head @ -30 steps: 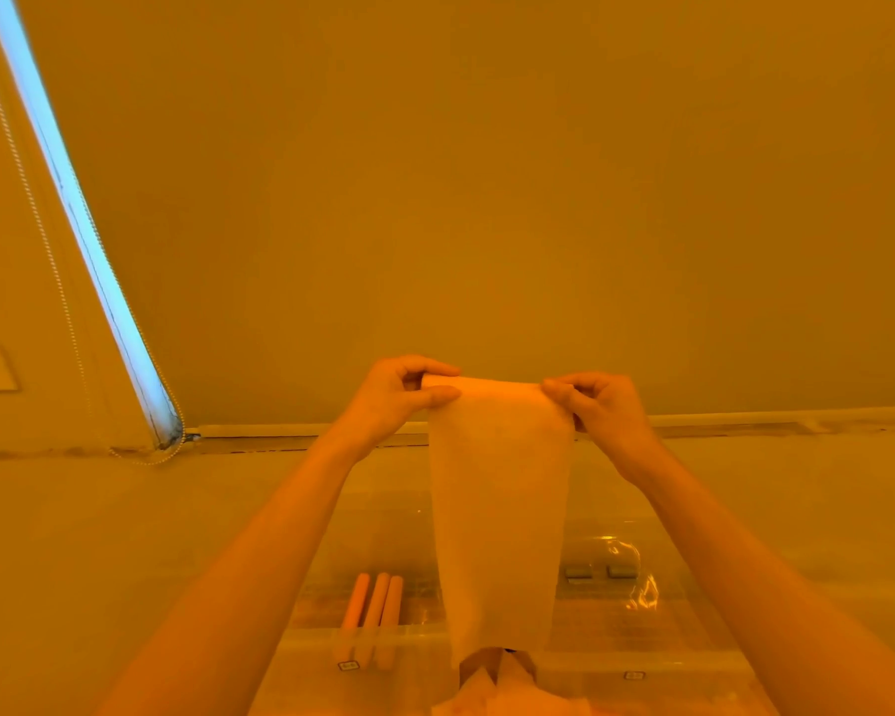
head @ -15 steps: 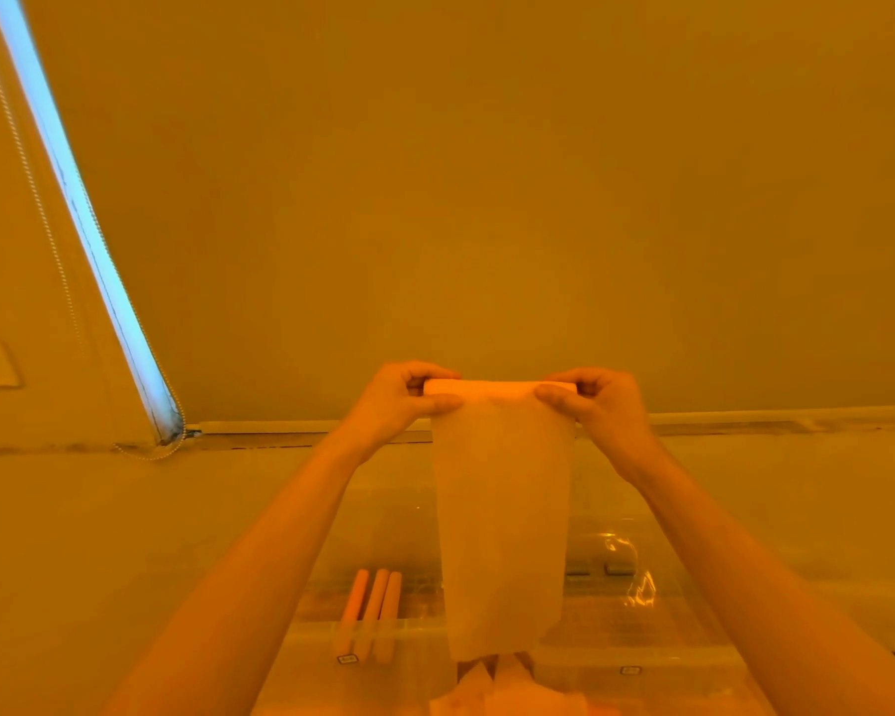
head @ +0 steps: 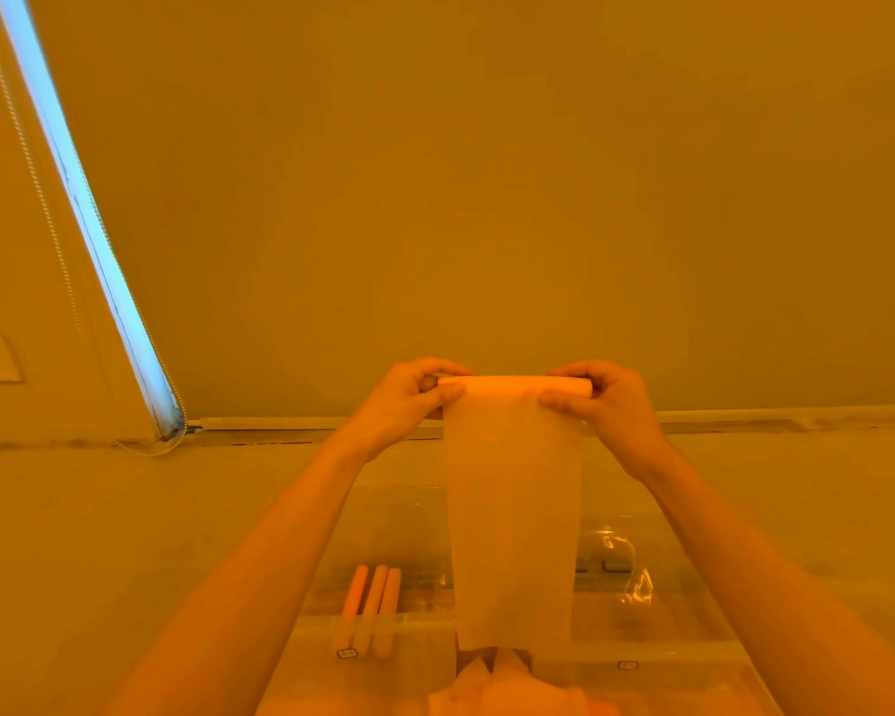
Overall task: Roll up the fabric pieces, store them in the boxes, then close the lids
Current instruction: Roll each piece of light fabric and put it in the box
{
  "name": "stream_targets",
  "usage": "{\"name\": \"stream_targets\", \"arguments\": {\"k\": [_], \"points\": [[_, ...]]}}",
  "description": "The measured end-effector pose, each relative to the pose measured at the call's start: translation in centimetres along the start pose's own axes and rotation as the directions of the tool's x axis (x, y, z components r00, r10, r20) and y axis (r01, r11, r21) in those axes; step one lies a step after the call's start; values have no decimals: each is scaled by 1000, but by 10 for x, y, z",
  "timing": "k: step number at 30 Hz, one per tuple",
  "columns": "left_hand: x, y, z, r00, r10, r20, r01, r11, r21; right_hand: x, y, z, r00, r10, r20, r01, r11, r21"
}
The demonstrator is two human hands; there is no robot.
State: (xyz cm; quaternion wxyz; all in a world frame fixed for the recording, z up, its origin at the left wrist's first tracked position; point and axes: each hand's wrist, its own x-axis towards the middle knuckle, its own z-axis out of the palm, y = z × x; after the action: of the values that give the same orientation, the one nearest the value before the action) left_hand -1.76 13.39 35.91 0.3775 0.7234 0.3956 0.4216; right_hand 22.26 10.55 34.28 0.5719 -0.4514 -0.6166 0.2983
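Left hand (head: 409, 400) and right hand (head: 603, 405) pinch a half-rolled cloth (head: 512, 509) above a clear box (head: 399, 514) on the pale bench (head: 125, 509) by a bare wall (head: 487, 198).

Pale floor (head: 99, 534) under a clear plastic box (head: 657, 602).

Two bare forearms are seen, one on either side of the clear box (head: 425, 625), each ending in a hand. No sleeve, watch, ring or glove is worn on the left hand (head: 401, 403) or its arm as far as the frame edge. The right hand (head: 608, 405) and its arm are likewise uncovered. Short, unpainted nails are shown on the thumbs. Everything is tinted by amber light.
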Motion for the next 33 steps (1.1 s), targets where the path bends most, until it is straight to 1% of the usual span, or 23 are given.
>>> {"name": "stream_targets", "arguments": {"k": [3,6,9,12,20,23,25,28,33], "points": [[0,2,3,1000,17,18,-17,1000,-3,0,1,0,999,2,-51,-3,1000,-29],[0,4,6,1000,21,16,-21,1000,-7,-1,1,1,999,-14,-38,13,999,-30],[2,6,10,999,37,-22,-37,999,-22,-2,-1,1,1000,-7,-24,8,1000,9],[5,6,12,998,46,-49,-45,999,10,-3,-2,1,1000,1,-21,-1,1000,22],[5,7,12,999,39,15,-39,999,38,-2,1,-2,1000,-15,21,17,996,-91],[6,3,12,1000,15,26,-16,999,44,-1,-1,-3,1000,-14,26,15,999,-39],[5,-2,12,1000,11,27,-12,999,32,0,-2,-5,998,-35,47,37,998,-42],[4,-7,11,998,35,54,-35,999,-14,0,-2,-6,997,-47,69,50,997,-51],[8,-8,12,997,47,67,-45,998,-40,-1,-1,-4,997,-31,72,32,999,-8]]}}
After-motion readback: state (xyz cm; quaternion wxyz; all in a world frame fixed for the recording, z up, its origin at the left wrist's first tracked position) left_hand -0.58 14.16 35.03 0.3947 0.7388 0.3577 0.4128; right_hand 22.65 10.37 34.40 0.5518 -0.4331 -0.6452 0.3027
